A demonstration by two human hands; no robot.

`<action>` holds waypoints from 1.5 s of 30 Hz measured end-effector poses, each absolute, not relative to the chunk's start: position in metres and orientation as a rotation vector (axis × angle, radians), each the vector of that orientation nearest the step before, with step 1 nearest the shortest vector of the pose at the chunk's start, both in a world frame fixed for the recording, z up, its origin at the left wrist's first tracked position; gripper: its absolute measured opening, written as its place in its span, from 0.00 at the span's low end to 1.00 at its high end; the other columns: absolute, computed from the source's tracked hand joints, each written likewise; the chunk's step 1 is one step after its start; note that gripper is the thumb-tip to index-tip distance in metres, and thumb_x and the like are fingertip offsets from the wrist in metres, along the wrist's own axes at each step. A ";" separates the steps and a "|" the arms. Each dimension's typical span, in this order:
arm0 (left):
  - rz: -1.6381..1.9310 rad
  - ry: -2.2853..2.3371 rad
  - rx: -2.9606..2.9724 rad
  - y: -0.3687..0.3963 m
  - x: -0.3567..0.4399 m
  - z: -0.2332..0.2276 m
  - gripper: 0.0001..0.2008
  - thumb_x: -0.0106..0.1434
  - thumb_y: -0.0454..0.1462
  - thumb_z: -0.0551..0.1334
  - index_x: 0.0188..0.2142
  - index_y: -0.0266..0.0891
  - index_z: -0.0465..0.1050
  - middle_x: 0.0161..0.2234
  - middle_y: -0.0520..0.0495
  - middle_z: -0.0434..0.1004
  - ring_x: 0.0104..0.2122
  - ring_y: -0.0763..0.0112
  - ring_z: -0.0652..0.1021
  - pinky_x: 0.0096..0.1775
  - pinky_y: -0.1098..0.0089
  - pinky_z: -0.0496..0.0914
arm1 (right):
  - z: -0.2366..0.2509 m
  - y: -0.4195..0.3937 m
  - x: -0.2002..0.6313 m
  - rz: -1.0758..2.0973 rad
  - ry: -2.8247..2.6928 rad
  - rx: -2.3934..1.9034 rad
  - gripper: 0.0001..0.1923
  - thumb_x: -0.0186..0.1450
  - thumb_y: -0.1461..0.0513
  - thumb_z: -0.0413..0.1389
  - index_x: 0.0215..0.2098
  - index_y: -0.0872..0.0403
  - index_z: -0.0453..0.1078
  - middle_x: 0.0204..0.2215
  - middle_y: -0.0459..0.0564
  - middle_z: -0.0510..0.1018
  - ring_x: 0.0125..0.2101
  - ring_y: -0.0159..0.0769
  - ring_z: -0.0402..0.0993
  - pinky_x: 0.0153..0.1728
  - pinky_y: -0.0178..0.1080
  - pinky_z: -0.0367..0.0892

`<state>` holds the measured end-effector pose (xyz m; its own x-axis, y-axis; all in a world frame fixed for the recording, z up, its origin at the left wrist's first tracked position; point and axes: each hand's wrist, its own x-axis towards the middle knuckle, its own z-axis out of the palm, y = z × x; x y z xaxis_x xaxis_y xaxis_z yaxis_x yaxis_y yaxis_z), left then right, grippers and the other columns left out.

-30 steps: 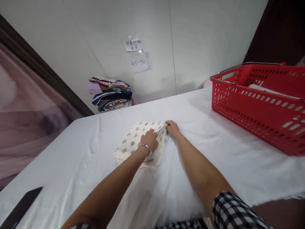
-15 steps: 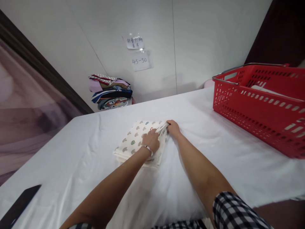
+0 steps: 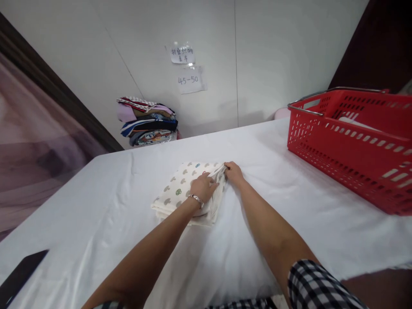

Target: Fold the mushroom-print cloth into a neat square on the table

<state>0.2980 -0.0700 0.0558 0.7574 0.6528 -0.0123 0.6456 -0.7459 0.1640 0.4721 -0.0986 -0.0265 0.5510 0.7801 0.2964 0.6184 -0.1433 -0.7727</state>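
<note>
A folded cream cloth [image 3: 175, 184] printed with grey mushrooms, plus a few green, blue and red ones, lies on the white-covered table. My left hand [image 3: 202, 189], with a bracelet at the wrist, rests on the cloth's right part. Its fingers are apart and lie over the fabric near a raised fold. At the cloth's far right corner, my right hand [image 3: 233, 172] is closed in a pinch on the edge, where the layers bunch up. The fabric directly under my left palm is hidden.
On the right stands a red plastic basket [image 3: 347, 159] with a metal handle. A stack of folded fabrics [image 3: 149, 122] sits beyond the table's far edge by the wall. A dark flat object [image 3: 24, 274] lies at the near left. Paper signs [image 3: 192, 80] hang on the wall.
My left hand's fingers have spread slightly and shifted a little over the cloth. My right hand keeps its pinch on the corner. The view has moved slightly.
</note>
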 end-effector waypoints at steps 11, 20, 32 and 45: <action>0.268 1.071 2.702 -0.062 0.294 0.050 0.12 0.61 0.32 0.53 0.37 0.44 0.74 0.47 0.52 0.73 0.54 0.72 0.67 0.52 0.72 0.63 | -0.013 -0.114 0.465 0.010 -1.304 -1.810 0.08 0.57 0.66 0.53 0.33 0.51 0.71 0.33 0.47 0.67 0.38 0.35 0.61 0.40 0.35 0.57; 0.378 0.951 2.719 -0.061 0.290 0.052 0.11 0.61 0.38 0.56 0.43 0.45 0.71 0.48 0.52 0.70 0.43 0.72 0.74 0.47 0.72 0.67 | -0.022 -0.107 0.469 0.106 -1.217 -1.764 0.11 0.59 0.68 0.49 0.35 0.52 0.71 0.33 0.47 0.67 0.38 0.34 0.62 0.40 0.35 0.58; -0.064 1.162 2.957 -0.083 0.326 0.065 0.20 0.60 0.49 0.53 0.42 0.39 0.74 0.54 0.41 0.64 0.51 0.55 0.67 0.49 0.54 0.62 | -0.024 -0.103 0.471 0.080 -1.267 -1.757 0.12 0.58 0.69 0.46 0.34 0.53 0.68 0.34 0.49 0.68 0.39 0.36 0.61 0.43 0.37 0.58; 0.021 1.073 3.006 -0.073 0.317 0.052 0.20 0.55 0.30 0.51 0.46 0.42 0.70 0.60 0.47 0.58 0.53 0.61 0.66 0.51 0.59 0.62 | -0.025 -0.102 0.471 0.068 -1.259 -1.779 0.10 0.58 0.69 0.46 0.33 0.53 0.67 0.34 0.49 0.68 0.39 0.36 0.62 0.42 0.36 0.58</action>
<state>0.3175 -0.0731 0.0520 0.7741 0.6324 0.0295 0.6330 -0.7729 -0.0433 0.4712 -0.1024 -0.0253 0.4739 0.7664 0.4336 0.7155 -0.0481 -0.6970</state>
